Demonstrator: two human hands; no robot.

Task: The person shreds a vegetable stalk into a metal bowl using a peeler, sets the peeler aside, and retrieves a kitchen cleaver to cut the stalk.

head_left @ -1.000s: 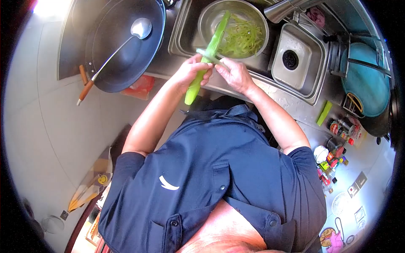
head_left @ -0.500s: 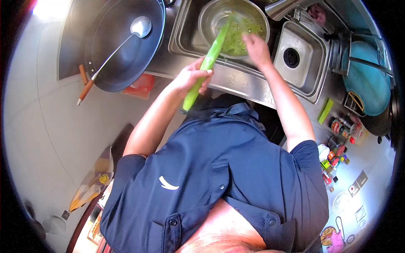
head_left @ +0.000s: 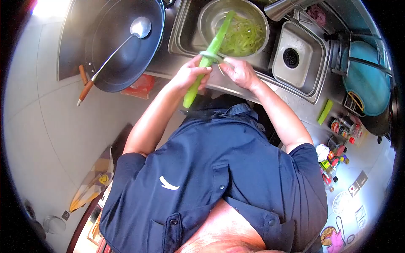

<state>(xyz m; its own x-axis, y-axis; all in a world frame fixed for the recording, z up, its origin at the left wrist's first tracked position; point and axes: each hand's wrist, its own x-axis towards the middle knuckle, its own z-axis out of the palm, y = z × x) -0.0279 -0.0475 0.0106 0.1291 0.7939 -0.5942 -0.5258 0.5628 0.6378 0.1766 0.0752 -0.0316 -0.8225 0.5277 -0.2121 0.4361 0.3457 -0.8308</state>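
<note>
A long green vegetable stalk [head_left: 216, 41] slants from over the metal bowl [head_left: 202, 23] down towards my body. My left hand [head_left: 190, 75] is wrapped round its lower half. In my right hand [head_left: 241, 74] is a peeler [head_left: 208, 55], whose pale head lies across the stalk just above my left fingers. A thin green strip hangs beside my right fingertips. Many green peelings [head_left: 242, 38] lie in the bowl, which rests in the left sink basin.
On the left, a large dark wok [head_left: 114, 46] holds a metal ladle [head_left: 140, 28]. To the right are a small sink basin [head_left: 310, 76], another green piece [head_left: 325, 111] on the counter, a blue-green round item [head_left: 369, 80] and several bottles [head_left: 337, 126].
My right hand swung out over the bowl half a second ago and has come back with the peeler onto the stalk. My left hand has kept its hold.
</note>
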